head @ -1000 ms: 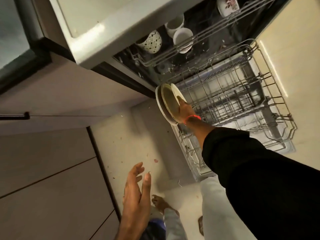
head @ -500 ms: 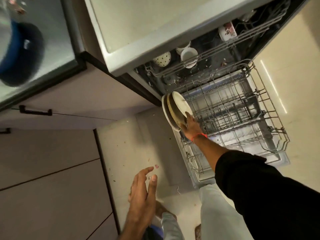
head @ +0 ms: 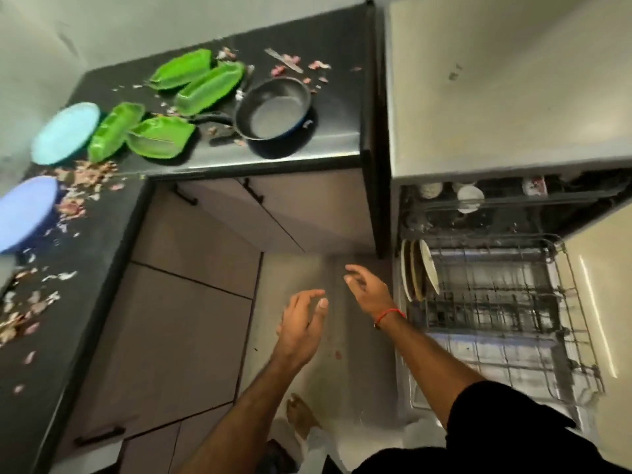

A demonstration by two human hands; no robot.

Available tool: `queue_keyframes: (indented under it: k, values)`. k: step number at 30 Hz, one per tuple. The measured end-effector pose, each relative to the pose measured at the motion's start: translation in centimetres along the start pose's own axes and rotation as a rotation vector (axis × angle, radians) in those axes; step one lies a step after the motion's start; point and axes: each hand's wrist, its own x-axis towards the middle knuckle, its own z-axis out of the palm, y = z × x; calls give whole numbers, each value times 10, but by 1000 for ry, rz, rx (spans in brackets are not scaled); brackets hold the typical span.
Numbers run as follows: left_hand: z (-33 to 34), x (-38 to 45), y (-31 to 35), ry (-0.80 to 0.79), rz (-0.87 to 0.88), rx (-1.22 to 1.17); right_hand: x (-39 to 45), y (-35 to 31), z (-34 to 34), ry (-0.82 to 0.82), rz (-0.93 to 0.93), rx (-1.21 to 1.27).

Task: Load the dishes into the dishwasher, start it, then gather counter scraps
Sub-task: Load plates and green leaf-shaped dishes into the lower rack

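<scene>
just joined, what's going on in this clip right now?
A person is loading a dishwasher. Both the left hand and the right hand are open and empty, above the floor beside the pulled-out lower rack. Three plates stand on edge at the rack's near-left end. On the counter wait a dark pan, green trays, two pale plates and scattered scraps.

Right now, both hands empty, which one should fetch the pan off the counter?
Left, probably. The left hand is open and on the counter's side; the pan lies up and left of it. The right hand, also open, hangs nearer the dishwasher rack.
</scene>
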Motion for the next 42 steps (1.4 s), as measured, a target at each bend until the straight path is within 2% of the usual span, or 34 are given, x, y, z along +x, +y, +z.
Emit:
queue_keyframes:
  k: [5, 10, 14, 20, 24, 28, 31, 35, 37, 39, 42]
  values:
    - [-81, -5, -53, 176, 12, -95, -19, -64, 79, -92, -149, -94]
    - [-194, -7, -127, 455, 0, -334, -32, -134, 190, -246, -205, -109]
    - [-294, -22, -203, 676, -153, -472, -48, -197, 300, -442, -229, -38]
    - [-410, -67, -310, 891, -379, -579, -70, -264, 445, -696, -195, 55]
    - [-466, -98, -386, 947, -518, -471, -89, -290, 520, -811, -168, 66]
    - [-515, -119, -452, 939, -643, -270, -99, -302, 562, -893, -219, 2]
    - [-544, -129, -490, 845, -802, -41, -100, -304, 574, -888, -217, -52]
    - [-554, -138, -523, 627, -917, 176, -96, -301, 573, -871, -223, -106]
    - [-546, -143, -527, 605, -929, 402, -95, -301, 572, -854, -217, -116]
    - [-536, -150, -529, 657, -903, 591, -94, -303, 571, -841, -221, -123]
    - [-528, -162, -530, 647, -844, 730, -94, -306, 572, -848, -230, -142]
